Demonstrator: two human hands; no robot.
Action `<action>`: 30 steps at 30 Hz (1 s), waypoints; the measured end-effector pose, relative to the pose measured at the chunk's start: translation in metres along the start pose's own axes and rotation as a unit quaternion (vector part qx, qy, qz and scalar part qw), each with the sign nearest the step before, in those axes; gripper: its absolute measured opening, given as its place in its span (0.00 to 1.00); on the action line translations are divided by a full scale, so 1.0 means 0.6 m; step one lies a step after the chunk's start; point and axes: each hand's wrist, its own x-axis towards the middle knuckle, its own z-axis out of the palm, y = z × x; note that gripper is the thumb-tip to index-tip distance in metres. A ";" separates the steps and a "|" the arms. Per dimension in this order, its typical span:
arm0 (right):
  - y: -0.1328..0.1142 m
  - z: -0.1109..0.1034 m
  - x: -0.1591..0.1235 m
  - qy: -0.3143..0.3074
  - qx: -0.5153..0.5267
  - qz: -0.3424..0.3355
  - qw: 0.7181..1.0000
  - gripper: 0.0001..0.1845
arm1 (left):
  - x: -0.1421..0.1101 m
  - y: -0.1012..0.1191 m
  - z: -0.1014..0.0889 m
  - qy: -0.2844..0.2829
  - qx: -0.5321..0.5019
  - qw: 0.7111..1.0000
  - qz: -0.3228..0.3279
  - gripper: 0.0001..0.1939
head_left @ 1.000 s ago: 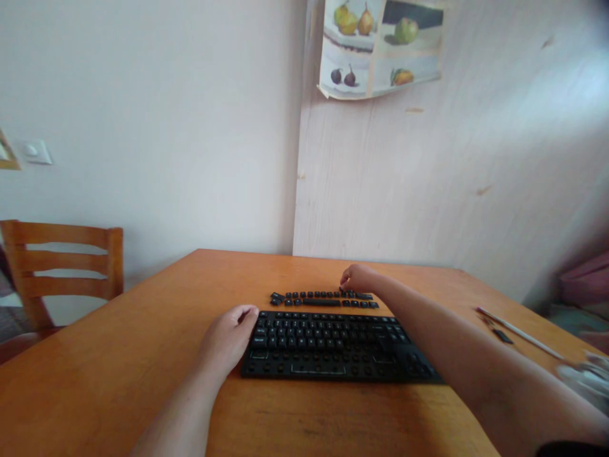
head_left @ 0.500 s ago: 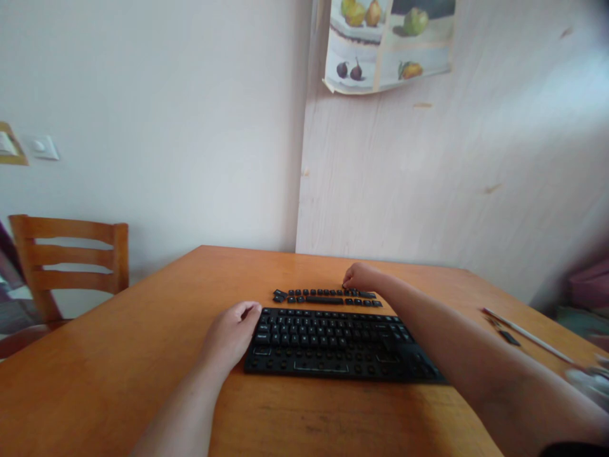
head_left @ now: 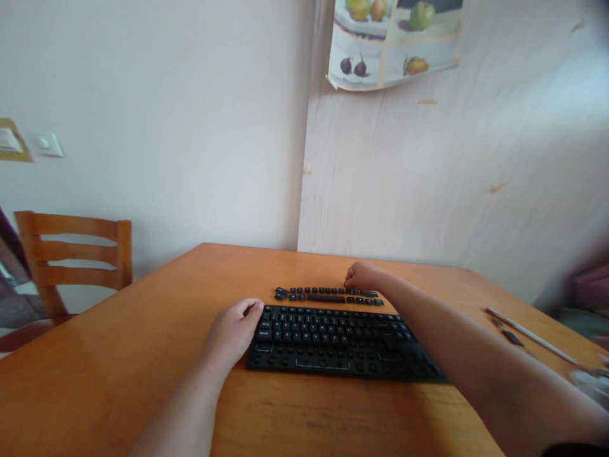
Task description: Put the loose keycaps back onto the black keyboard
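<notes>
Keyboard (head_left: 323, 329) legends illegible; left hand (head_left: 236, 324) clasping edge, right hand (head_left: 365, 277) at keycaps (head_left: 326, 298), grip unclear.

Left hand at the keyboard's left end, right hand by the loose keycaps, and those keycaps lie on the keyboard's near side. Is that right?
Not quite: the head view shows the loose keycaps on the far side of the keyboard, not the near one. The rest is right: left hand at the keyboard's left end, right hand by the keycaps.
</notes>
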 end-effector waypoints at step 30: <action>-0.086 -0.048 -0.267 0.065 -0.021 -0.189 0.980 0.14 | 0.004 -0.003 0.003 0.011 0.008 1.000 0.015 0.21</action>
